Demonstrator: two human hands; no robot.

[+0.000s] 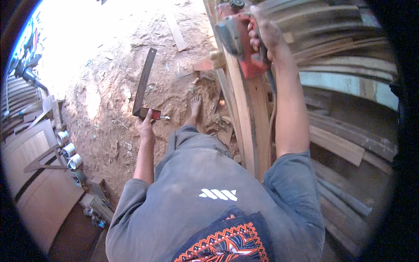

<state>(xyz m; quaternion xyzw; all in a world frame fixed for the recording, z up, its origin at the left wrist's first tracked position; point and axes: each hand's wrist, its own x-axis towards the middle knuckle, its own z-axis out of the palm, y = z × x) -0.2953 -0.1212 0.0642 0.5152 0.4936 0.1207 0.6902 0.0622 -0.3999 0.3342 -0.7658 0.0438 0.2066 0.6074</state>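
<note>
My left hand [146, 125] is closed round the stock of a try square [145, 78], whose dark metal blade points away from me over the dirt floor. At the far right, my right hand [269, 37] grips the handle of a red electric planer [251, 63] with a dark knob at its front. The planer is over the far part of a long wooden beam [247, 126], which runs away from me on my right. Whether the planer's sole touches the wood cannot be told from here. A cord hangs from its rear beside the beam.
Stacked boards [340, 135] fill the right side. A red-ended wood piece [205, 65] juts out left of the beam. On the dirt floor [100, 109] lie wood scraps and a loose strip [175, 32]. White cups [69, 150] and panels [48, 192] line the left. My bare foot [196, 104] is near the beam.
</note>
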